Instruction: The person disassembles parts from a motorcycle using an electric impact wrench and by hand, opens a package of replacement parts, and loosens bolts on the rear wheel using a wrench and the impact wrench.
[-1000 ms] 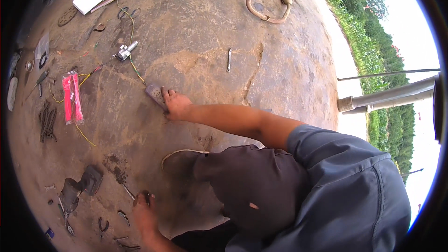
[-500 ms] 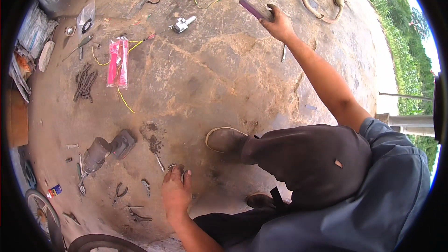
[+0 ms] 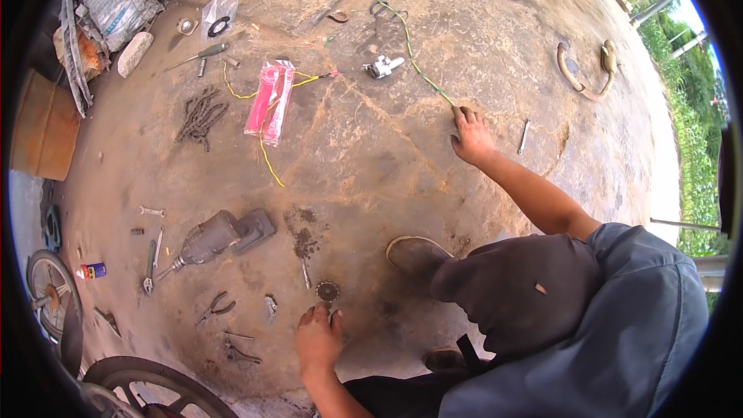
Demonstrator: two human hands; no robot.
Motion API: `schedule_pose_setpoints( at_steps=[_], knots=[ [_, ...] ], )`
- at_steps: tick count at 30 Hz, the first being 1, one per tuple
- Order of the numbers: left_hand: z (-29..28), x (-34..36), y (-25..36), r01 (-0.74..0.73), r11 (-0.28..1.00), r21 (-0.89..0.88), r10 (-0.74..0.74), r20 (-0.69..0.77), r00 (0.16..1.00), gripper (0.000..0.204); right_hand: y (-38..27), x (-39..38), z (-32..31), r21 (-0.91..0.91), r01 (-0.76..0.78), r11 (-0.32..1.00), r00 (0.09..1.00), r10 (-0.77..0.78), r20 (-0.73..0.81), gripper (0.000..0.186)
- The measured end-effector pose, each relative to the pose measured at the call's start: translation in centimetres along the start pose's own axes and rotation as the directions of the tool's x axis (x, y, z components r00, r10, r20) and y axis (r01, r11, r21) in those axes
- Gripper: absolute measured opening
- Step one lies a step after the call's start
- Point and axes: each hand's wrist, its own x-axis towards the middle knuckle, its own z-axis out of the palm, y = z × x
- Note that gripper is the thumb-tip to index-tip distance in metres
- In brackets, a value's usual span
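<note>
Gear [image 3: 327, 291], round with small teeth, lies flat on the brown floor [image 3: 368, 174], just past the fingertips of the left hand [image 3: 319, 344]. That hand is bent, with its fingers curled down and its thumb off to one side. It may touch the near edge of the gear, but I can't tell. I can't see it grip anything. I think the gear sits there because that spot is easy to reach.

The right hand [image 3: 474, 139] is far out at the end of a long arm. Its palm faces down, its fingers are a little bent, and its thumb is spread away. A green and yellow cord [image 3: 416, 64] runs down to its fingertips and goes out of sight. I can't tell if the hand holds the cord or something under the palm. Maybe it is down so low because what it reaches for is on the ground.

A shoe [image 3: 418, 258] stands between the two arms, maybe to help the person keep steady. Off to the left, a big dark power tool [image 3: 209, 238] lies on its side near the pliers [image 3: 210, 312]. They look spread out so each one can be seen. A wrench [image 3: 524, 137] lies near the right hand.
</note>
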Motion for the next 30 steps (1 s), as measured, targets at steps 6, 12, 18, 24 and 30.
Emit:
schedule_pose_setpoints(
  at_steps=[6,12,18,24,30],
  knots=[
    [-0.1,-0.9,-0.8,0.129,0.991,-0.027,-0.128,0.044,0.991,0.026,-13.5,13.6,-0.5,0.271,0.311,0.911,0.943,-0.331,0.032,0.082],
    [1.1,-2.9,-2.8,0.207,0.977,-0.044,-0.208,-0.020,0.978,0.024,-22.9,22.0,0.3,0.156,0.322,0.934,0.910,-0.351,0.222,0.056],
    [0.5,-3.6,-2.7,0.208,0.977,-0.051,-0.210,-0.042,0.977,0.025,-18.2,24.1,-2.3,0.039,0.337,0.941,0.938,-0.331,-0.104,0.040],
    [-0.7,-2.3,-1.2,0.167,0.984,-0.068,-0.172,-0.067,0.983,0.023,-5.3,30.2,-10.8,0.204,-0.042,0.978,0.929,0.114,-0.353,0.054],
    [-0.7,-1.5,-0.5,0.143,0.988,-0.066,-0.146,-0.054,0.988,0.024,-5.8,29.0,-11.6,0.968,-0.121,0.220,0.920,0.391,0.026,0.031]
  ],
)
